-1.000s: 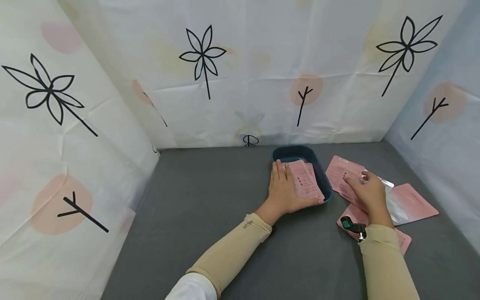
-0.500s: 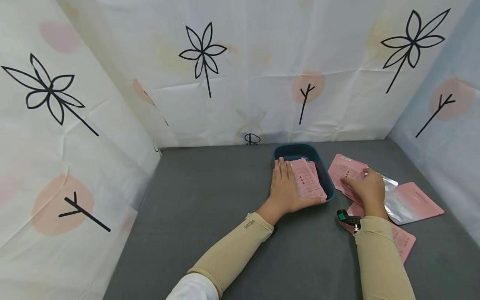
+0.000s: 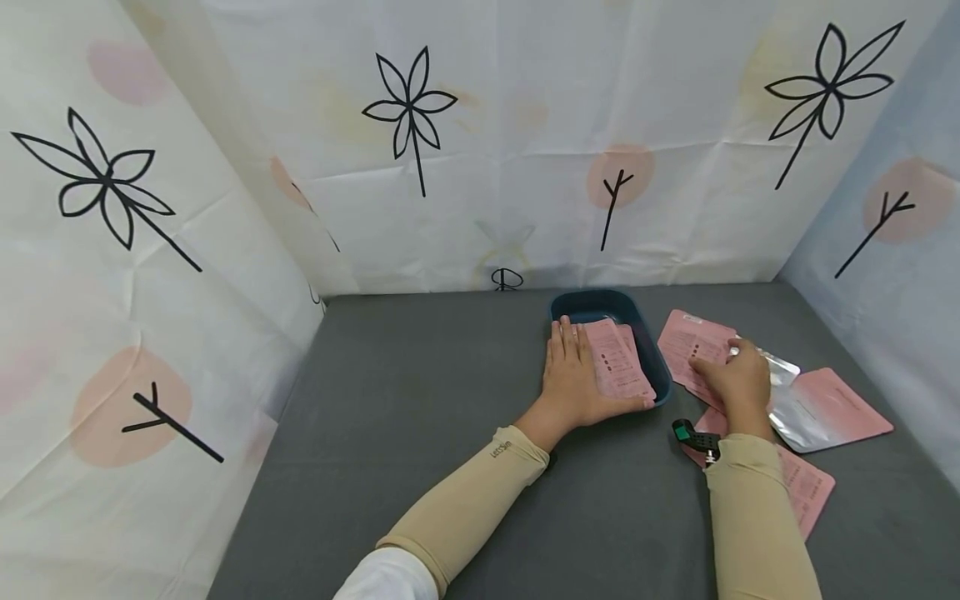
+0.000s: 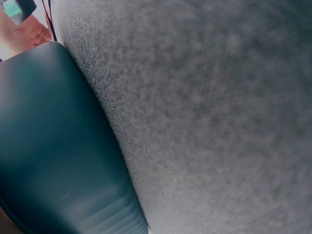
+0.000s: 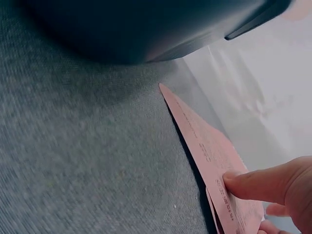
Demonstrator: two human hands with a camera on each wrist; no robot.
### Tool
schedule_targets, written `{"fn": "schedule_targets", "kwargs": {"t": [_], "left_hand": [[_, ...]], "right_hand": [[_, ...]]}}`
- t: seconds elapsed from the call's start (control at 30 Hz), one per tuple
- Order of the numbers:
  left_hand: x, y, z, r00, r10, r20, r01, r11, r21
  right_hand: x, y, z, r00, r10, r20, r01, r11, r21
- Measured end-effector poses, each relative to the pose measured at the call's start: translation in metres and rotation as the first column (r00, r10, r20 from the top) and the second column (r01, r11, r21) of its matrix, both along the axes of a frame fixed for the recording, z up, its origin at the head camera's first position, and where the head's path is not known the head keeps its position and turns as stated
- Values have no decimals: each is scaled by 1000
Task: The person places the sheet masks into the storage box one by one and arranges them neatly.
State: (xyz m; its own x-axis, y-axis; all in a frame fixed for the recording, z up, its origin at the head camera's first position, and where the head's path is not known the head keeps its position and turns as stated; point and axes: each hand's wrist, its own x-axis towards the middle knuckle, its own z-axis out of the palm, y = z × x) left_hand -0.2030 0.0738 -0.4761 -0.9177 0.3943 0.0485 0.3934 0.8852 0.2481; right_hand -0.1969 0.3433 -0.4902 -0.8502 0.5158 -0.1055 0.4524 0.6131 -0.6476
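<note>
The left hand (image 3: 572, 385) lies over the left side of a dark teal plastic bin (image 3: 651, 346), fingers straight and thumb stretched along its front end. Pink printed packets (image 3: 618, 362) lie inside, partly covered by that hand. To the right, the right hand (image 3: 738, 379) pinches a flat pink packet (image 3: 696, 340) by its right side. In the right wrist view, the thumb presses the printed face of this packet (image 5: 204, 146) while other fingers show past its far edge. Only the outer wall of the bin (image 4: 58, 131) fills the left wrist view's left part.
A silver-and-pink packet (image 3: 832, 408) lies right of the right hand. Another pink packet (image 3: 806, 492) sits partly under the right forearm. The grey tabletop (image 3: 420, 375) ends at a patterned white cloth wall (image 3: 487, 192) behind, with more cloth at both sides.
The right hand has shifted slightly and its fingers have closed on the pink packet's edge. The left hand stays on the bin. The head view has shifted a little.
</note>
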Motion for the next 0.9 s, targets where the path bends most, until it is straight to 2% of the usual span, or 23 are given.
{"fn": "schedule_targets", "kwargs": {"t": [0.17,0.5,0.67,0.77,0.9], "left_hand": [[-2,0,-1,1000,-6,-7,6,1000,-7],[0,1,-4,1000,-7,-22,7,1000,-7],[-1,2,-4,1000,2,-29,-2,1000,-11],[-2,4,-4,1000,0,-12,-1,1000,-13],[-2,6,-5,1000,0,-2,0,1000,-25]], "right_hand": [[1,-2,1,999,14,-30,-15,999,-34],[12,1,0,992,76,-97,-94,976,-199],[13,2,0,978,130,-161,-162,966,-204],[13,3,2,967,150,-208,-194,958,-211],[14,3,9,948,149,-283,-220,945,-241]]}}
